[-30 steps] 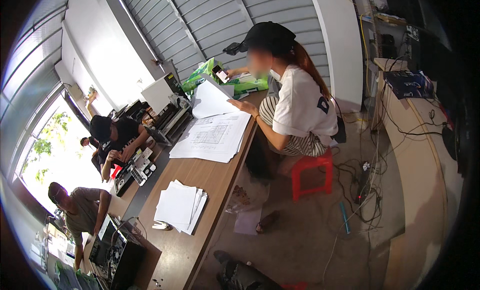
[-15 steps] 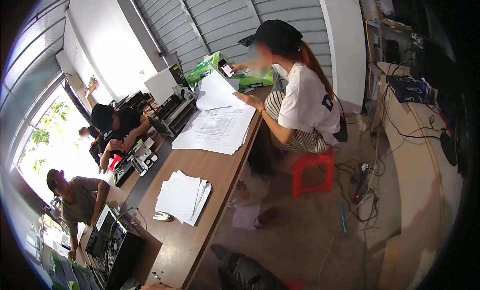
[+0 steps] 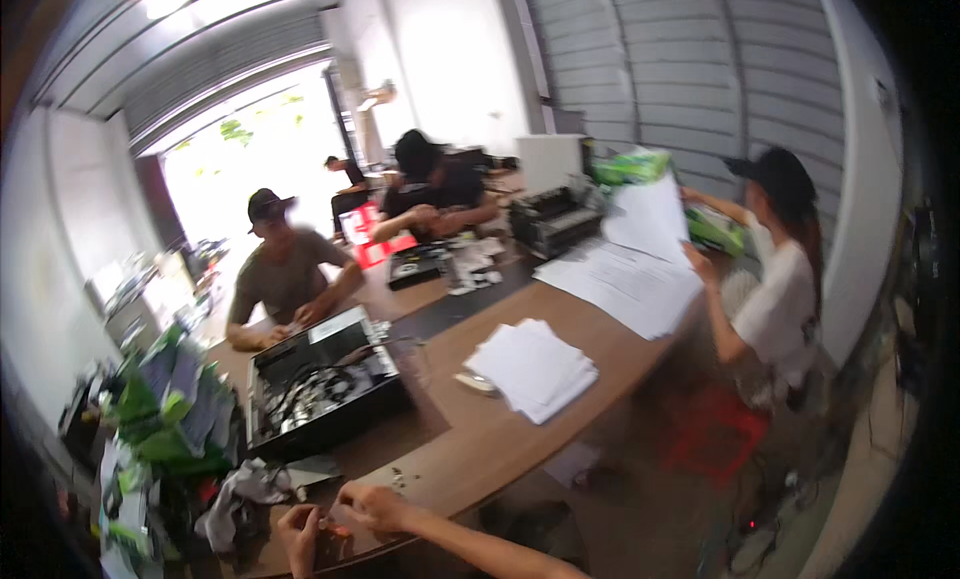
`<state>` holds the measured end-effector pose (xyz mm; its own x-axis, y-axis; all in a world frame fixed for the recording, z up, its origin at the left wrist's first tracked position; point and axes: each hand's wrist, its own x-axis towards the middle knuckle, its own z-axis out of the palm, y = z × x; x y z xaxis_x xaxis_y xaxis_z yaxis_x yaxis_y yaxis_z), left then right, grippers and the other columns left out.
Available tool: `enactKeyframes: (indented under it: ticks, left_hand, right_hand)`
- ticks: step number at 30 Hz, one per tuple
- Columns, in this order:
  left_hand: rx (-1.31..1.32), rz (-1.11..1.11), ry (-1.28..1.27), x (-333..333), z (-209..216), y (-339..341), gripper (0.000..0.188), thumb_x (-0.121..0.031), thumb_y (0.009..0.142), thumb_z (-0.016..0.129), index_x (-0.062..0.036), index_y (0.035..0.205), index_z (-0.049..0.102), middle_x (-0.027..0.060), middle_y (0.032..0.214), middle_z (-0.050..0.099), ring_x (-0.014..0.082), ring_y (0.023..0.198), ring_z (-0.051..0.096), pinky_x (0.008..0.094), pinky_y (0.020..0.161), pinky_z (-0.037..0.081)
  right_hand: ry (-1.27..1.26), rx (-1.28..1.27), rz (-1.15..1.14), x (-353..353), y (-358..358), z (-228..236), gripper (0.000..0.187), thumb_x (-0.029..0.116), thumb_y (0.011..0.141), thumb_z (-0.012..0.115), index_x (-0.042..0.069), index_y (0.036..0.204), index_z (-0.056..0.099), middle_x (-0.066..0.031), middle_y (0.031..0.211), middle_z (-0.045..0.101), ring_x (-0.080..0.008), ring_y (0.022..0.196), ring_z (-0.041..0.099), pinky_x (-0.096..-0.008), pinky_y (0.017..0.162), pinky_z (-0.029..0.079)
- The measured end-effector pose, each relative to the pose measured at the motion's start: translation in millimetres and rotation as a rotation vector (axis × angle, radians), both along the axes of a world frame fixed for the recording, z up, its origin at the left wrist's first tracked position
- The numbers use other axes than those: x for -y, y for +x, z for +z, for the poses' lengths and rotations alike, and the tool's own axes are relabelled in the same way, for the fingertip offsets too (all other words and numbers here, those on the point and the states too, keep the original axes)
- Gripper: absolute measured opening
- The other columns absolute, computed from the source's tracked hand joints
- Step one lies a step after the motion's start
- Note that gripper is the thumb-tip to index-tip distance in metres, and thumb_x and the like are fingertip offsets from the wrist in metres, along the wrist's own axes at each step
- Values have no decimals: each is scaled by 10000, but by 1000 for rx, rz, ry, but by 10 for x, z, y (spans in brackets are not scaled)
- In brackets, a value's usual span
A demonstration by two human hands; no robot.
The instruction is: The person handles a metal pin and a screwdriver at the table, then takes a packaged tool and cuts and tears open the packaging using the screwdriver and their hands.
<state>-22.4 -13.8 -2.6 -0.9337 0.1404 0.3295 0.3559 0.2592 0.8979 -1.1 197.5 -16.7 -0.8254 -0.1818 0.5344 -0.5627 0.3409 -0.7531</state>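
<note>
Low in the picture, at the table's near edge, my left hand (image 3: 299, 539) and my right hand (image 3: 375, 508) face each other almost fingertip to fingertip. The fingers of both look pinched closed. Whatever is between them is blurred and too small to name. A small orange-red patch (image 3: 341, 530) shows just below the fingertips. Several tiny metal-looking bits (image 3: 402, 478) lie on the wooden table (image 3: 470, 434) beyond my right hand. A crumpled grey cloth (image 3: 245, 491) lies to the left of my left hand.
An open black computer case (image 3: 345, 384) stands ahead, with a person (image 3: 290, 269) behind it. Loose white papers (image 3: 532, 367) lie at the middle right. Green and grey bags (image 3: 165, 409) pile up on the left. Another person (image 3: 775, 279) holds large sheets at the right.
The view has swung left and levelled, so the room has shifted rightward in the picture. Both my hands now show, where only a sliver of one did before. The seated person has lifted a sheet.
</note>
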Motion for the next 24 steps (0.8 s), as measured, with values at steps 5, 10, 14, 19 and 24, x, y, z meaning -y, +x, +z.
enactKeyframes:
  ticks: [5, 10, 14, 19, 24]
  left_hand:
    - [-300, 219, -300, 288, 43, -98, 79, -58, 799, 692, 1, 851, 678, 83, 688, 627, 165, 559, 579, 283, 541, 448]
    - [-383, 121, -307, 464, -48, 72, 101, -96, 777, 690, -49, 866, 680, 103, 781, 638, 244, 616, 611, 338, 549, 467]
    - [-340, 109, -311, 413, 64, 137, 147, -124, 764, 708, -86, 902, 676, 82, 808, 639, 283, 686, 642, 349, 582, 508]
    - [-334, 192, -237, 468, 94, 131, 123, -146, 787, 718, -71, 867, 662, 71, 786, 642, 282, 671, 645, 358, 581, 509]
    - [-311, 423, -244, 440, 65, 40, 88, -128, 771, 719, -75, 815, 664, 60, 680, 610, 256, 586, 605, 353, 536, 466]
  right_hand:
    - [-52, -204, -17, 349, -228, 384, 125, 109, 870, 647, 45, 945, 569, -99, 850, 603, -264, 712, 651, -340, 572, 513]
    - [175, -781, 341, 1011, -266, 305, 154, 120, 837, 606, 39, 945, 530, -98, 883, 555, -276, 767, 618, -370, 625, 498]
    - [308, -895, 647, 1250, -136, 105, 264, 122, 805, 641, 1, 1032, 583, -95, 922, 570, -245, 858, 597, -390, 725, 488]
    - [366, -843, 720, 1383, 43, 443, 158, 198, 886, 587, 43, 918, 594, -106, 892, 617, -250, 813, 621, -382, 776, 517]
    - [385, -893, 920, 1561, 68, 388, 145, 160, 914, 546, 18, 920, 573, -112, 920, 589, -231, 859, 591, -375, 859, 508]
